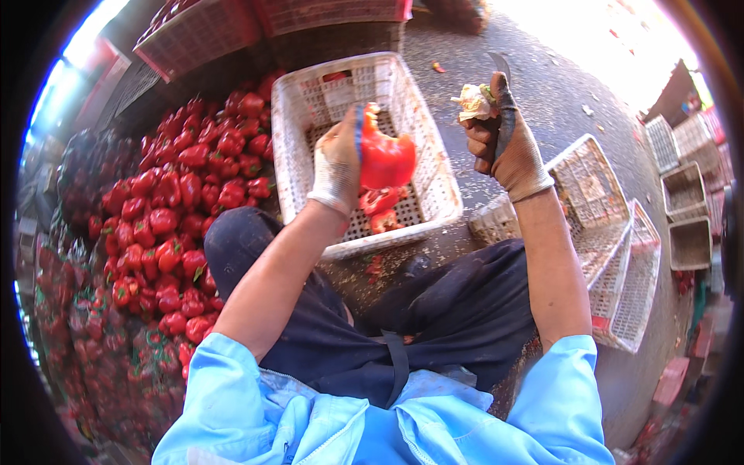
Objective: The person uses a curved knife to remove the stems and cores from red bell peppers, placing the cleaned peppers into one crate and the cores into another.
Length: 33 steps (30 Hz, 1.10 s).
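My left hand (336,161), in a pale work glove, grips a red bell pepper (390,161) above a white plastic crate (422,226). The pepper's top is cut open. Inside the crate, below it, lie red pepper pieces (380,203). Off to the right, my gloved right hand (511,147) is raised and closed. A small knife (502,65) with a curved blade sticks up from its grip, the handle mostly hidden. A pale, seedy pepper core (475,102) with some green sits at the fingers of that same hand.
A large heap of red bell peppers (167,221) covers the ground at left, with filled mesh sacks (93,329) beside it. White crates (593,186) lie tilted by my right arm. More crates (690,240) stand at far right and a pepper-filled one (209,35) at the back.
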Tool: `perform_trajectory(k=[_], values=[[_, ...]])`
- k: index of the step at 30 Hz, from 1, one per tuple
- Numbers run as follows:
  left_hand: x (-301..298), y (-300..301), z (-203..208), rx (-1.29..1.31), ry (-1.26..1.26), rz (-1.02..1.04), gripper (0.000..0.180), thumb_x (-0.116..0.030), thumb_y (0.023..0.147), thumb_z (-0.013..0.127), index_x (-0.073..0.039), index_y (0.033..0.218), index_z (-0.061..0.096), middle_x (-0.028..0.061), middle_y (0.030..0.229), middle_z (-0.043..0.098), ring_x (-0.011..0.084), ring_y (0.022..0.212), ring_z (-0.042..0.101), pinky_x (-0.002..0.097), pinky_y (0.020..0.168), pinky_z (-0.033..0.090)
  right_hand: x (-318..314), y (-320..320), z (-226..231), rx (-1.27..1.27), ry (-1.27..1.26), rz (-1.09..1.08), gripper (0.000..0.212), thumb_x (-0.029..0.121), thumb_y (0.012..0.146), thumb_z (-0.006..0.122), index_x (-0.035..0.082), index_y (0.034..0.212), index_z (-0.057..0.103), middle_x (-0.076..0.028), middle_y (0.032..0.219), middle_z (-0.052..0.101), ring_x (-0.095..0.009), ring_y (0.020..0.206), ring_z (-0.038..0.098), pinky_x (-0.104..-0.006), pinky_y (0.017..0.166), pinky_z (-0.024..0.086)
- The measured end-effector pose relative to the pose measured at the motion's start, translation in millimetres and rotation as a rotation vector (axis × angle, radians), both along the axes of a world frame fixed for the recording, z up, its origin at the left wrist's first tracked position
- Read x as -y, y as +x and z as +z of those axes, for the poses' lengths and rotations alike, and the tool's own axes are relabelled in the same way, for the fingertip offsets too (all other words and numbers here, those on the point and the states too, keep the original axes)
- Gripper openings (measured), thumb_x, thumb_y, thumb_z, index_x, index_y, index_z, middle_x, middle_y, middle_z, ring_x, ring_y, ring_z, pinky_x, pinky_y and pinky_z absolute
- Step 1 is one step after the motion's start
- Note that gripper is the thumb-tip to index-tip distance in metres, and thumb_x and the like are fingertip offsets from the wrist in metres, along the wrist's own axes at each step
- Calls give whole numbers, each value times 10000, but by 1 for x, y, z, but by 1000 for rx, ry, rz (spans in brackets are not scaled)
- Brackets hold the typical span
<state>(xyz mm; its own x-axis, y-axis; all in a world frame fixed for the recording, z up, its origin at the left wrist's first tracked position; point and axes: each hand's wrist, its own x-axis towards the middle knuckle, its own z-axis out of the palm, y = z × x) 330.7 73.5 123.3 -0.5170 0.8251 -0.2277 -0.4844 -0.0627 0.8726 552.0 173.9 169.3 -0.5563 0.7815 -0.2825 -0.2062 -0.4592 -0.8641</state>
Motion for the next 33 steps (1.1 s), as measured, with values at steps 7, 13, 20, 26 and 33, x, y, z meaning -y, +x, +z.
perform_trajectory(k=[7, 13, 20, 26, 33], values=[[-98, 107, 18, 2, 60, -207, 483, -487, 1026, 587, -29, 1087, 727, 74, 1009, 723, 182, 808, 670, 338, 764, 548, 54, 103, 63, 181, 310, -327, 597, 797, 886, 574, 220, 747, 512, 64, 583, 435, -59, 449, 409, -246, 393, 303], [-117, 223, 24, -702, 325, -561, 661, -541, 998, 591, 54, 1282, 626, 202, 1098, 727, 261, 1024, 699, 298, 924, 520, 96, 184, 77, 393, 395, -614, 571, 716, 842, 714, 176, 868, 532, 37, 586, 484, -68, 450, 477, -243, 371, 347], [-44, 202, 22, -136, 239, -1159, 561, -535, 1049, 508, -19, 1267, 537, 151, 837, 687, 227, 587, 686, 337, 526, 574, 106, 166, 35, 381, 409, -614, 505, 572, 878, 777, 88, 978, 671, 49, 566, 514, -46, 421, 462, -229, 388, 306], [-43, 155, 3, 19, 284, -1006, 351, -389, 1079, 525, -68, 1162, 637, 22, 866, 658, 79, 674, 618, 244, 585, 500, 69, 102, 12, 316, 640, -319, 384, 256, 905, 831, 14, 1170, 695, -1, 969, 724, -65, 857, 658, -229, 774, 539], [-28, 108, -30, 137, 322, -773, 302, -281, 1075, 530, -70, 1256, 647, -14, 924, 656, 80, 788, 634, 236, 700, 528, 52, 57, -11, 292, 829, -93, 535, 266, 853, 870, 12, 1263, 638, -14, 999, 717, -55, 834, 642, -215, 756, 532]])
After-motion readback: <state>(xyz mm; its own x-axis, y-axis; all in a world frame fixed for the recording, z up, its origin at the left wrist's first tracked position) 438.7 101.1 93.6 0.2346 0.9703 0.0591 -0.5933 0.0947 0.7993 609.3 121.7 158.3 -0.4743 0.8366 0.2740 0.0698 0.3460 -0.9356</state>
